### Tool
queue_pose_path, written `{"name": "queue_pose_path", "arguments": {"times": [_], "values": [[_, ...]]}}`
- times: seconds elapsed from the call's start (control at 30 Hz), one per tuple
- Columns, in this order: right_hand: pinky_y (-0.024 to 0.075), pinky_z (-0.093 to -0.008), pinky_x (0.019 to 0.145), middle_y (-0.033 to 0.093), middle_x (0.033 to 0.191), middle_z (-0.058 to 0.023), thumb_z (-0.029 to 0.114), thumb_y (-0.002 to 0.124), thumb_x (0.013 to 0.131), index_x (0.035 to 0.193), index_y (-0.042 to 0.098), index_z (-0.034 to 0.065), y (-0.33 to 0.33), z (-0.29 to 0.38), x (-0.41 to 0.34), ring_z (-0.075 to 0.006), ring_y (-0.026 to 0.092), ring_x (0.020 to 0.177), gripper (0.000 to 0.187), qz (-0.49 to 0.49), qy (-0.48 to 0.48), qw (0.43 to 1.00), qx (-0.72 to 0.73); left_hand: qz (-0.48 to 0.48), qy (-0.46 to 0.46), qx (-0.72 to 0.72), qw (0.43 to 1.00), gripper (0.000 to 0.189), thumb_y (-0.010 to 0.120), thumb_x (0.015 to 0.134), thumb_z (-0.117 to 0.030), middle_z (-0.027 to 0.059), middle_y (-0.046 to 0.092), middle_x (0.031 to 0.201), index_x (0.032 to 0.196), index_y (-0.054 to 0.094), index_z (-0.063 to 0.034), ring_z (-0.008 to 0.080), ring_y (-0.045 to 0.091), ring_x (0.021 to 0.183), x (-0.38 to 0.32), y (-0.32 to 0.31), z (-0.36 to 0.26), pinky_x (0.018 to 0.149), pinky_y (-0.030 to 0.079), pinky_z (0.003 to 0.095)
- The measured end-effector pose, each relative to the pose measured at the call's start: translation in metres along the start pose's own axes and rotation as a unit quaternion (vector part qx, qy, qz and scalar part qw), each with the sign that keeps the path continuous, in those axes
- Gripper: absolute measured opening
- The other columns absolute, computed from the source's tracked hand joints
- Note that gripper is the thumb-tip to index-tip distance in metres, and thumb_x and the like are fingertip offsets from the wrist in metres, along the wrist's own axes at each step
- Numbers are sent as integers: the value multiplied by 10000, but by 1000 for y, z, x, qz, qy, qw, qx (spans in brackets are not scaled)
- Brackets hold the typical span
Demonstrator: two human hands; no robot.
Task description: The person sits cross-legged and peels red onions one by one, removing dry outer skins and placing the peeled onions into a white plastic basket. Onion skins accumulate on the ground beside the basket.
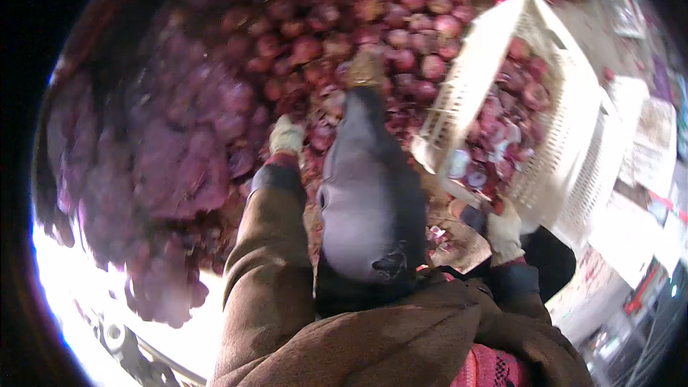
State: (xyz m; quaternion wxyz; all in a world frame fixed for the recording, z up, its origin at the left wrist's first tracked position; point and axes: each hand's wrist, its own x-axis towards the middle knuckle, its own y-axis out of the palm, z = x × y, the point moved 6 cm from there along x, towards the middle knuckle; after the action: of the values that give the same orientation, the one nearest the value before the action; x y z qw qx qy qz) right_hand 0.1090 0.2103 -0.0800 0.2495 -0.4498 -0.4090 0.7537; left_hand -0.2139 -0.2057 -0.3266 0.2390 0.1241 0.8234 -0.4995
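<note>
A large heap of red onions (306,48) lies before me. My left hand (286,136), in a pale glove, reaches down among the onions and loose skins beside my leg; what its fingers hold is hidden. At the right, a cream plastic crate (570,102) stands tilted with onions and skins (510,113) inside. My right hand (504,230), also gloved, is at the crate's near end, beside a dark object (474,219) that I cannot name. Blur hides whether its fingers grip anything.
Purple mesh sacks (177,166) are piled at the left. My leg in dark trousers (365,183) stretches between the hands towards the heap. Under my right arm is a black round-edged object (551,258). Onion skins (438,235) lie on the ground near the crate.
</note>
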Motion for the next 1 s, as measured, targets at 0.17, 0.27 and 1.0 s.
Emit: {"name": "queue_pose_path", "arguments": {"times": [0.17,0.27,1.0], "values": [[469,-389,850,646,1044,-184,393,702,778,1161,593,62,2,12,1,-335,614,995,518,69,27,996,-49,62,212,255,941,550,640,753,-303,216,578,1204,1253,533,-100,355,550,1125,43,74,76,945,439,410],[467,-396,862,644,1051,-182,406,701,780,1158,596,66,2,8,0,-345,607,1006,519,75,31,996,-27,201,105,263,938,341,535,847,-286,176,615,1156,1118,632,-103,336,586,1049,68,89,82,898,462,370],[481,-362,643,646,806,-115,283,685,780,1009,613,56,-25,13,-4,-243,630,689,331,25,-26,989,143,150,337,-485,793,600,632,683,-93,168,554,1216,1257,480,1,281,575,1071,-268,-237,-303,928,470,348]]}}
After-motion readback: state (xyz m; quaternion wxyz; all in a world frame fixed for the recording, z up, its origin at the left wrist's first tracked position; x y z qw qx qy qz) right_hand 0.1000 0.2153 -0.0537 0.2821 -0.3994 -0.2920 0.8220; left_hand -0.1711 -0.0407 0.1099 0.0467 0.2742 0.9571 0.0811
